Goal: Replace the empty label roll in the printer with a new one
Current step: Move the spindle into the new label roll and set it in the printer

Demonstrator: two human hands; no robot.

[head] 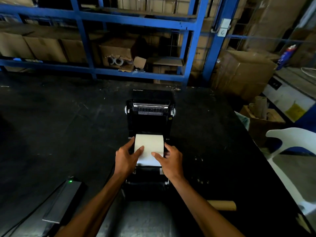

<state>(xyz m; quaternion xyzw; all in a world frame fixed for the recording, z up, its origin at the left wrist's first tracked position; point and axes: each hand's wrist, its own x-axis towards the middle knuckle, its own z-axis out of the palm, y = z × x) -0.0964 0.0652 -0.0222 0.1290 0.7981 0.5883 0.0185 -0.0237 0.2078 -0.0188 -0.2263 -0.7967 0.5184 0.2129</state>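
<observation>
New label roll (148,144) sits in the open printer (150,117), between my fingers. Left hand (126,157) and right hand (169,159) rest spread on its paper. Recommend drawing the leading edge squarely toward me, between the guides.

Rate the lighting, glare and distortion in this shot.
Head view: dim overall, table nearly black; label roll between both hands is brightest; glare on the printer bar; wide-angle bending of shelving at edges.
</observation>
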